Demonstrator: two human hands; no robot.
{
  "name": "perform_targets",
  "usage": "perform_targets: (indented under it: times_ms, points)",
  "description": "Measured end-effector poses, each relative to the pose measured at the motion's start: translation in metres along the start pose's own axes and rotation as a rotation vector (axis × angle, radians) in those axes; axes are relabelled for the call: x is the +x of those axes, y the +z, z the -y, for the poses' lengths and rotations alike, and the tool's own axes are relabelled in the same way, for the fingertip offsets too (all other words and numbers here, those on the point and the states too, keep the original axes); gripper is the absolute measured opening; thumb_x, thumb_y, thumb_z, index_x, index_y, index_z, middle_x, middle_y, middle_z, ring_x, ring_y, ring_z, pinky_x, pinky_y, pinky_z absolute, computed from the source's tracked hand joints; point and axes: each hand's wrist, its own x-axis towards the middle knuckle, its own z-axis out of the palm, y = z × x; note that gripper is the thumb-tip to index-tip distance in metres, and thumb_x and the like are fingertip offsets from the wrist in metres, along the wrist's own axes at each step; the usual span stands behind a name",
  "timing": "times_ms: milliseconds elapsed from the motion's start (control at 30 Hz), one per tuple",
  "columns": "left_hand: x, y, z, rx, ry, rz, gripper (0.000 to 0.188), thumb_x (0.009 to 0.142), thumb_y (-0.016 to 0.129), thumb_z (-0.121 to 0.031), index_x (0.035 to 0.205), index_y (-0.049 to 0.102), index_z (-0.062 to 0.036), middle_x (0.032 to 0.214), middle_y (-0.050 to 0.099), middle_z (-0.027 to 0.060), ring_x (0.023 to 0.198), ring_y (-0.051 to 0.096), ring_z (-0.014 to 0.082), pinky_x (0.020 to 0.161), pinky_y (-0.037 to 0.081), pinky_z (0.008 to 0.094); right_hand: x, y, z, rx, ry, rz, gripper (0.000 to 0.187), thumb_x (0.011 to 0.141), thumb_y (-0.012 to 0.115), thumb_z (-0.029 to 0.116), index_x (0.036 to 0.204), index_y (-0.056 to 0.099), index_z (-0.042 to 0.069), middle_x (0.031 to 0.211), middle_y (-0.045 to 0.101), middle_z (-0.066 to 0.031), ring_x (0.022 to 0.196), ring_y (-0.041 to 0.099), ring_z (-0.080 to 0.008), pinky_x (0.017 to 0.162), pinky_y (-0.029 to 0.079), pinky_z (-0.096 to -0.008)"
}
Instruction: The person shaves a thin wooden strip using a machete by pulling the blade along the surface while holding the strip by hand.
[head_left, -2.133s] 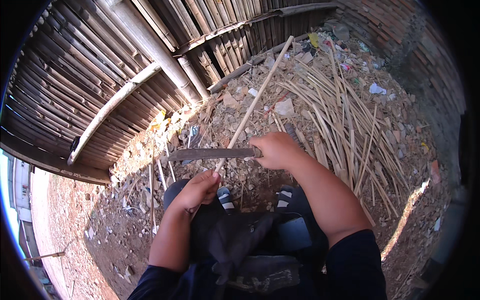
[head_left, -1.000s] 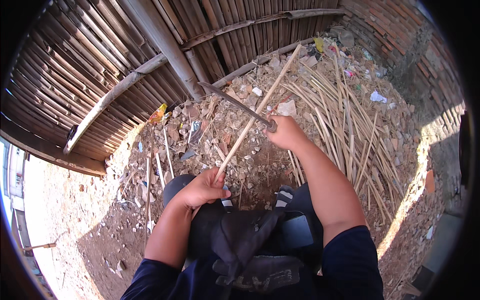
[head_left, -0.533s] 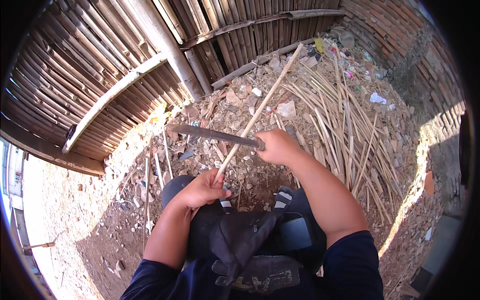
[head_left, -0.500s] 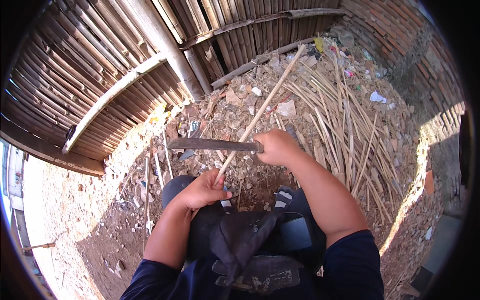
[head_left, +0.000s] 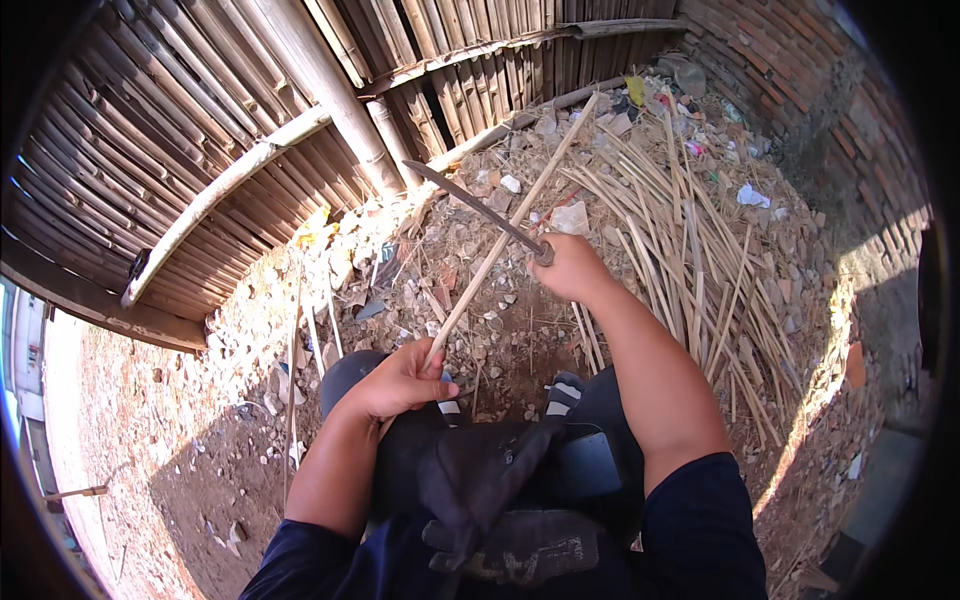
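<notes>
My left hand is closed around the near end of a long pale bamboo strip, above my left knee. The strip slants away from me, its far end toward the upper right. In my right hand is the handle of a machete, mostly hidden by the fingers. The dark blade points up and to the left and crosses the strip beyond its middle; I cannot tell whether it touches. A large pile of similar bamboo strips lies on the ground to the right.
A bamboo-slat wall with a thick post rises at the far left. At the right stands a brick wall. Stones, broken brick and litter cover the ground ahead. A few thin strips stand out left of my knee.
My right hand has moved forward and slightly right along the strip. The machete's blade has swung from nearly level to pointing up and left. My left hand stays put on the strip.
</notes>
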Motion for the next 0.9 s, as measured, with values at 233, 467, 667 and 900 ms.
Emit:
perform_targets:
  times_ms: [233,467,667,900]
  points:
    - [0.003,0.014,0.006,0.366,0.034,-0.154,0.029,0.095,0.077,-0.024,0.093,0.051,-0.0091,0.071,0.043,-0.0060,0.067,0.041,0.0036,0.061,0.036,0.0226,-0.015,-0.001,0.014,-0.260,-0.128,0.184,0.038,0.081,0.075,0.028,0.117,0.074,0.015,0.096,0.074,-0.0164,0.096,0.071,-0.0361,0.087,0.057,-0.0473]
    - [0.003,0.007,0.014,0.099,0.047,-0.174,0.041,0.111,0.046,-0.041,0.102,0.060,-0.0036,0.071,0.044,-0.0055,0.062,0.036,0.0056,0.057,0.033,0.0235,-0.030,-0.009,0.018,-0.177,-0.213,0.025,0.029,0.082,0.077,0.030,0.104,0.074,0.011,0.079,0.070,-0.0168,0.079,0.069,-0.0392,0.071,0.054,-0.0502]
    - [0.006,0.013,0.007,0.146,-0.027,-0.276,0.036,0.113,0.041,-0.035,0.105,0.060,-0.0058,0.071,0.043,-0.0056,0.058,0.036,0.0057,0.053,0.032,0.0244,-0.035,-0.013,0.013,-0.219,-0.270,0.054,0.030,0.080,0.078,0.029,0.103,0.073,0.011,0.085,0.072,-0.0165,0.085,0.070,-0.0392,0.076,0.054,-0.0505]
    - [0.019,0.010,0.013,-0.145,-0.083,-0.238,0.025,0.111,0.045,-0.034,0.106,0.055,-0.0114,0.068,0.039,-0.0076,0.052,0.030,0.0032,0.045,0.023,0.0224,-0.030,-0.004,0.017,-0.225,-0.305,0.105,0.029,0.080,0.078,0.029,0.103,0.072,0.013,0.090,0.073,-0.0160,0.092,0.071,-0.0378,0.081,0.056,-0.0497]
